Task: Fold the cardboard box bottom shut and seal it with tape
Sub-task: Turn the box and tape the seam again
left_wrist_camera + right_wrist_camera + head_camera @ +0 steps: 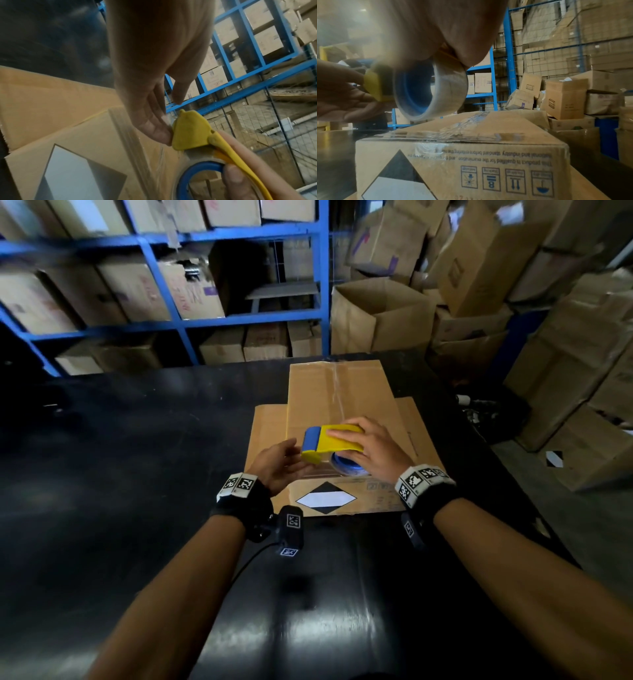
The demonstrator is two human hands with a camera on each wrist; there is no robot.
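Two hands meet at the tape dispenser [331,444] just above the near edge of the cardboard box [337,395], which stands bottom-up on the black bench [137,440] with its flaps folded shut. The right hand [373,447] clasps the dispenser from above, fingers wrapped over the yellow body and the clear roll. The left hand [278,465] lies relaxed with straight fingers touching the dispenser's yellow cutter end, grasping nothing. A strip of clear tape [447,133] already runs along the box's centre seam and over the near edge.

Judging from this, the strip is about to be cut or pressed down. Risks: the left fingertips sit right at the cutter, so a sharp tug could nick them; pulling the dispenser away from the box could lift the wrinkled tape off the edge; the loose end may curl back onto the roll.
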